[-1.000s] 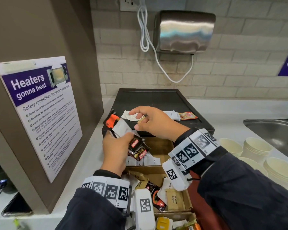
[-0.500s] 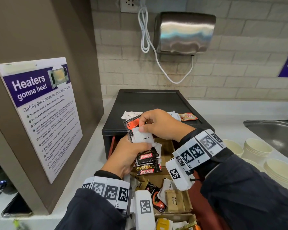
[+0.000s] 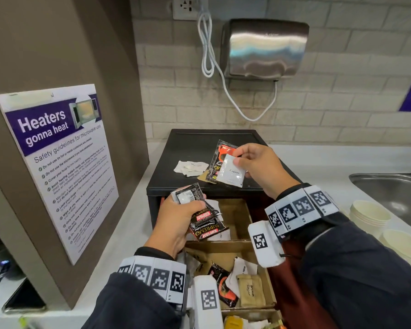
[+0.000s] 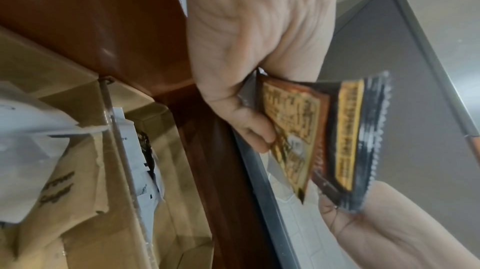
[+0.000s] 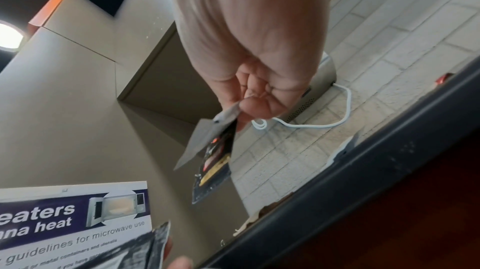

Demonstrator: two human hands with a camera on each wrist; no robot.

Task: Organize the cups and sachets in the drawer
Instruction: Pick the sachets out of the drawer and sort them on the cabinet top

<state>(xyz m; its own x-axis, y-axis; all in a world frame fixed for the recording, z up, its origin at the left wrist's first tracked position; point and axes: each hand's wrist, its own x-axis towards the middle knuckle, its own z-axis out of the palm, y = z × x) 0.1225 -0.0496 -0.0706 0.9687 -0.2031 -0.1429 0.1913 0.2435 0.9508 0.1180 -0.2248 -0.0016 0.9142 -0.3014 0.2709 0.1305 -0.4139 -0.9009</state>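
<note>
My left hand (image 3: 178, 219) grips a bundle of black coffee sachets (image 3: 203, 222) over the open drawer (image 3: 235, 243); the left wrist view shows them as blurred black and yellow packets (image 4: 335, 140) under my curled fingers. My right hand (image 3: 254, 165) pinches a white creamer sachet (image 3: 231, 170) together with a black and orange coffee sachet (image 3: 220, 155) above the black box top (image 3: 199, 143). The right wrist view shows that pair (image 5: 213, 150) hanging from my fingertips. Cream paper cups (image 3: 369, 216) stand stacked at the right.
White sachets (image 3: 190, 167) lie on the black box top. The drawer's cardboard compartments hold mixed white, brown and black sachets (image 3: 237, 283). A steel sink (image 3: 389, 193) lies at the right, a brown cabinet with a microwave poster (image 3: 57, 167) at the left, a hand dryer (image 3: 263, 48) above.
My right hand has pulled a white creamer sachet and a black and orange sachet out of the left hand's bundle and lifted them up and right over the black box top.
</note>
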